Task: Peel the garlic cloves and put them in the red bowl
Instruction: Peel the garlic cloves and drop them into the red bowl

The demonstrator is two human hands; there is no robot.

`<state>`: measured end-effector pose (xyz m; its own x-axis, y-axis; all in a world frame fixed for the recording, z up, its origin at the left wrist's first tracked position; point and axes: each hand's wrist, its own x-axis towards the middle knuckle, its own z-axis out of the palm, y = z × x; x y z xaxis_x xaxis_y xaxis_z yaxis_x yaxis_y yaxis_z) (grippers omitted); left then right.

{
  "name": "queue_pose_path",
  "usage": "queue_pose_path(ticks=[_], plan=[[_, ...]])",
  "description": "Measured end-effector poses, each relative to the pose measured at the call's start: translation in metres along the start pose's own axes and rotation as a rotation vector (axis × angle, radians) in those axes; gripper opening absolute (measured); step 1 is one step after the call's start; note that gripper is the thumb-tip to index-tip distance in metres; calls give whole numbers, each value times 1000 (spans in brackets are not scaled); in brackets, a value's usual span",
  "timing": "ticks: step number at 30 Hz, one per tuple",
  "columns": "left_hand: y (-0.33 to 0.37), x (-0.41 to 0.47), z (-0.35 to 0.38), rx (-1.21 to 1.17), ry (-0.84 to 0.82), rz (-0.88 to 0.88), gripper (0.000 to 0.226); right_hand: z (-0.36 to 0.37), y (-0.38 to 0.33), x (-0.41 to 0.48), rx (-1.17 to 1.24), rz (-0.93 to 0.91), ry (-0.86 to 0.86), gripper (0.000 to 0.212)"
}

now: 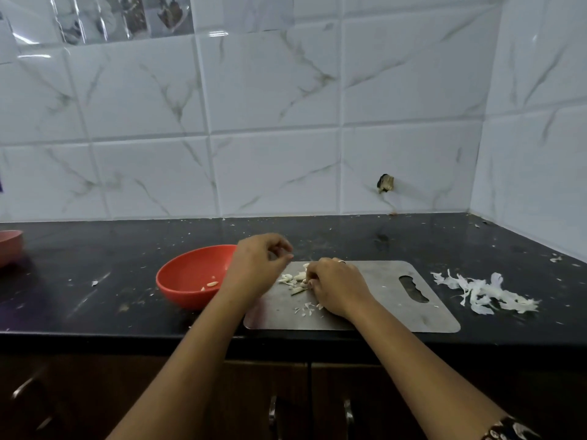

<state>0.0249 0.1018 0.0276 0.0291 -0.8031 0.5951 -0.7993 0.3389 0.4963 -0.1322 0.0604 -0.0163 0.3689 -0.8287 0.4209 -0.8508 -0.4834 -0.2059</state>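
With the curled right hand point(335, 289), seemingly pinching a pale garlic clove point(300, 276) on the grey steel board point(381, 312), grip firmly. Strip skin using the loosely curled, empty left hand point(257, 268).

One red bowl point(187, 281) sits left of the fingers point(313, 276), about three garlic pieces point(212, 283) inside; one metal board point(397, 312) beneath them; one heap of peels point(486, 293) to their right.

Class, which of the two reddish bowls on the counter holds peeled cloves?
The red bowl just left of the steel board, beside the left hand; the other bowl, at the picture's left edge, shows none.
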Motion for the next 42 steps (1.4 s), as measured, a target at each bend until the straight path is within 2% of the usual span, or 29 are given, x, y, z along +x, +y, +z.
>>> queue_pose_path(ticks=[2,4,7,14,20,25,30,33,38,42], plan=[[3,-2,17,2,-59,58,11,0,0,-1,92,-20,13,22],[-1,-6,30,2,-72,24,17,-1,-2,-3,170,-62,5,25],[-12,-13,42,18,-103,-53,28,1,-1,-5,142,-117,-17,27],[-25,-14,45,95,-178,-128,17,3,3,1,95,-109,-57,27],[-22,-17,52,144,-134,-110,16,8,7,0,60,-107,-20,19],[-14,-18,58,102,-42,-24,21,1,15,-1,262,-39,126,10],[-11,-16,66,69,-55,-6,27,5,28,-2,341,-29,77,13],[-9,-15,67,-50,-88,-74,34,8,29,-2,360,-65,138,13],[0,-9,71,-602,-145,-390,39,6,28,-2,326,-159,320,13],[7,-10,62,-823,-253,-447,36,4,27,-3,260,-244,439,11]])
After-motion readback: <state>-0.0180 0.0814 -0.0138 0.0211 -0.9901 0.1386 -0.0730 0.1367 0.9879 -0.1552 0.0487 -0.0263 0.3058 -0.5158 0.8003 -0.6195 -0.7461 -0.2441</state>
